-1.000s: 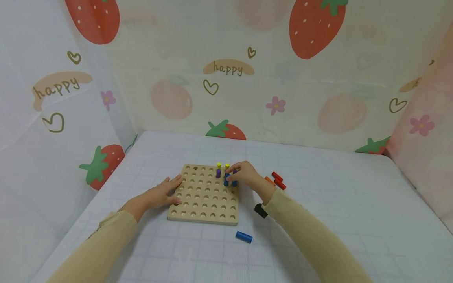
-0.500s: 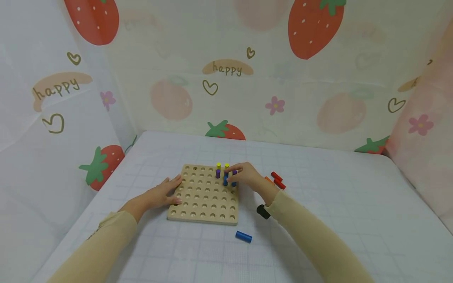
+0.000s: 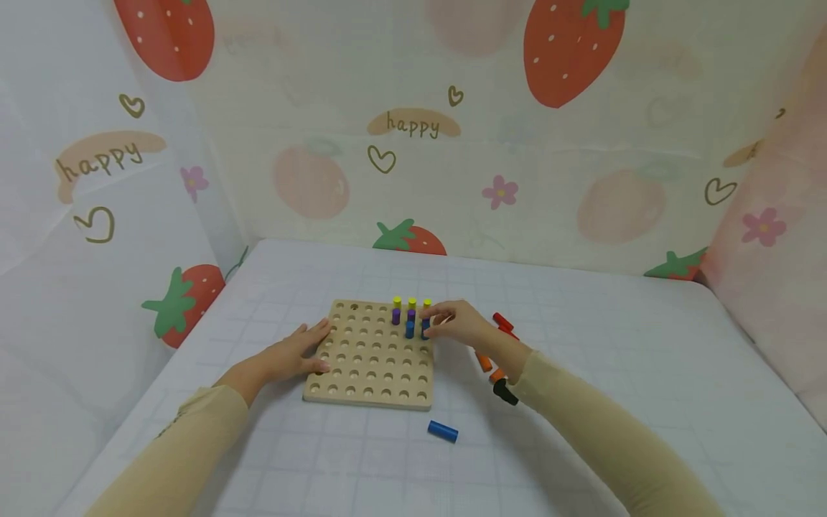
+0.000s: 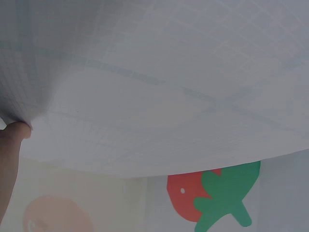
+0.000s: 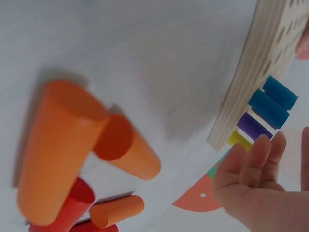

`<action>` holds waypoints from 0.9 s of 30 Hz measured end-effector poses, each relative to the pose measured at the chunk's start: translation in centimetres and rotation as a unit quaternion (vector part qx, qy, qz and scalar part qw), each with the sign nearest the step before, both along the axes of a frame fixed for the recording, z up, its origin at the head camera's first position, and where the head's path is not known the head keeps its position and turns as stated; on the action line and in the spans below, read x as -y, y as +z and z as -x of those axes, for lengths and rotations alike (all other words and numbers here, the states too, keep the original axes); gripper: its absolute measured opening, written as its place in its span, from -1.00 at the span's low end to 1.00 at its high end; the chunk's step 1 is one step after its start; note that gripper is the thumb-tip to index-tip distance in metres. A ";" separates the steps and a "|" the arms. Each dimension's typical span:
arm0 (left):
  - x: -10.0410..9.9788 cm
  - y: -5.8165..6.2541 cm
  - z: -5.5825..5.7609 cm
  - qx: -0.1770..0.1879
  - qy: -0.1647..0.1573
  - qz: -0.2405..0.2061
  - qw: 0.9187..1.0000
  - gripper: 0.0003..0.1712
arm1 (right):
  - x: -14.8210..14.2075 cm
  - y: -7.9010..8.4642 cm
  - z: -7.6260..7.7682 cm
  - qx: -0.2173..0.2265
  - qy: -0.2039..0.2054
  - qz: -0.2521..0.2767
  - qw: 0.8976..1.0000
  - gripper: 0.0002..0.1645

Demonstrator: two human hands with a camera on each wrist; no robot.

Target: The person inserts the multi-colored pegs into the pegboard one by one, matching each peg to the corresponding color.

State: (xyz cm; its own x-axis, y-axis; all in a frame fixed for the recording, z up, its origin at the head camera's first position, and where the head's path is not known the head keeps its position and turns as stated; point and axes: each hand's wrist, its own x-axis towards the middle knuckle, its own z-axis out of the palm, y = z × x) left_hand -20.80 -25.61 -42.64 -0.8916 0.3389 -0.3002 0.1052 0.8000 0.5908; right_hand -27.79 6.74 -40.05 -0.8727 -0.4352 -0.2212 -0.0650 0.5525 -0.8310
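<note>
A square wooden pegboard [image 3: 367, 359] with rows of round holes lies on the table. My left hand [image 3: 293, 352] rests spread against its left edge; in the left wrist view only a finger [image 4: 17, 133] shows. At the back right corner stand upright yellow pegs [image 3: 412, 304], purple pegs [image 3: 396, 317] and, in front, a blue peg [image 3: 410, 329] and another blue peg [image 5: 269, 109] at the board's edge. My right hand [image 3: 455, 322] hovers at that edge, fingers slightly bent beside the pegs. In the right wrist view a gap shows between its fingers and thumb, with nothing held.
A loose blue peg [image 3: 442, 431] lies in front of the board. Right of it lie orange pegs [image 5: 63, 150], red pegs [image 3: 503, 321] and a black object [image 3: 505, 392] beside my right sleeve. A strawberry-patterned cloth [image 3: 413, 179] encloses the table.
The blue peg my right fingers were at now stands upright, uncovered. My right hand has shifted right to the edge peg, and orange pegs have come out from behind the forearm.
</note>
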 end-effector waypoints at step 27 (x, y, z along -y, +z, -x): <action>0.1 0.2 -0.1 0.001 -0.003 0.000 1.000 0.04 | -3.6 -0.4 -1.2 0.090 0.423 0.011 0.901 -0.45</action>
